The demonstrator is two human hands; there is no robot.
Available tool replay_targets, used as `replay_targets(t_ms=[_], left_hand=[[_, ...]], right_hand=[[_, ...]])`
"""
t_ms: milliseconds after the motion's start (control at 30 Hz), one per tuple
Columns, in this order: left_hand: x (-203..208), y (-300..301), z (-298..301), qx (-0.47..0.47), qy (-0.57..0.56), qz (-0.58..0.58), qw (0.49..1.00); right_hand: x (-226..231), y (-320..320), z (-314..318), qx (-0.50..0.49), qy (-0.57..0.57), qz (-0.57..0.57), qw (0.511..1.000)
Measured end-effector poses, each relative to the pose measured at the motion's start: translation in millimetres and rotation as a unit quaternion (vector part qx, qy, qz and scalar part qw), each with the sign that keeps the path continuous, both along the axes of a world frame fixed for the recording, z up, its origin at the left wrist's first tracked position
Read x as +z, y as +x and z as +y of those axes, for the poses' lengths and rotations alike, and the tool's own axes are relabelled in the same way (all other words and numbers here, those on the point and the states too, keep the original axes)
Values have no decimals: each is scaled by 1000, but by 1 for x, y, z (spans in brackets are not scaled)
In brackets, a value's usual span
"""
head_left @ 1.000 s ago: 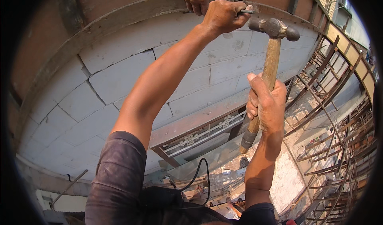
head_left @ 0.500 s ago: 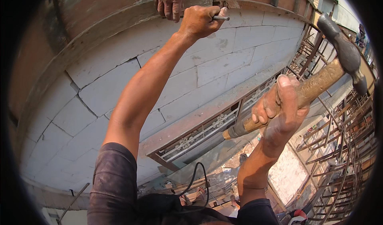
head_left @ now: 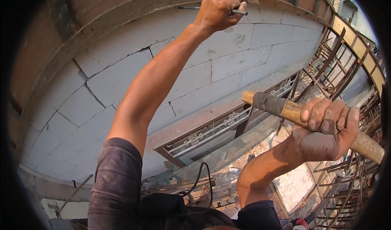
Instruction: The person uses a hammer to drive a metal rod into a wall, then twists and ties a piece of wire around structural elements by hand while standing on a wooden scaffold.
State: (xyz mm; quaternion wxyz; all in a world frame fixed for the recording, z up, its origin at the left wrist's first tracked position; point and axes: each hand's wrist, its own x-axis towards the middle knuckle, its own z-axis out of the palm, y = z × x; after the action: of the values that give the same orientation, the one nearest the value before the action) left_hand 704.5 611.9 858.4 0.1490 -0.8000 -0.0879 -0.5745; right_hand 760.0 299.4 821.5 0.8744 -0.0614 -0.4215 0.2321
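In the head view, the left hand [head_left: 216, 13] was raised high against the wall, its grip pressed together around a thin metal rod [head_left: 239, 12]. The rod lay roughly level, one end showing past the thumb on the right and a darker stretch of it running out to the left of the fist, along the timber beam [head_left: 134, 10] that capped the wall. Below the beam ran courses of pale grey blocks [head_left: 122, 75], set with thin dark joints.

The right hand [head_left: 326, 130] was lower and to the right, well apart from the left, its grip wrapped tight on the wooden handle [head_left: 293, 111] of a hammer. The handle slanted from upper left to lower right; a band of dark tape [head_left: 269, 103] wound around it near the butt end, just left of the fingers. The hammer's head lay beyond the picture's edge and could not be seen.

Both forearms rose from dark sleeves [head_left: 116, 181] at the lower edge. Far below, a metal railing with scrollwork [head_left: 207, 134] ran along a ledge, and rusty steel rebar frames [head_left: 346, 185] stood at the right.
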Motion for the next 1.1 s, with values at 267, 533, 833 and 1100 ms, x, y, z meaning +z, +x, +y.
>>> replay_targets(t_ms=[267, 533, 833, 1100], left_hand=[[-6, -21, 17, 26, 12, 12, 1000], [-6, -9, 10, 33, 3, 6, 999], [11, -12, 0, 40, -55, 22, 997], [5, -28, 13, 42, -48, 14, 998]], right_hand=[[-50, -31, 45, -53, -381, -84, 919], [-38, -18, 92, -93, -185, -4, 978], [6, 9, 8, -134, -28, 27, 990], [-42, -23, 66, -93, -409, -137, 898]])
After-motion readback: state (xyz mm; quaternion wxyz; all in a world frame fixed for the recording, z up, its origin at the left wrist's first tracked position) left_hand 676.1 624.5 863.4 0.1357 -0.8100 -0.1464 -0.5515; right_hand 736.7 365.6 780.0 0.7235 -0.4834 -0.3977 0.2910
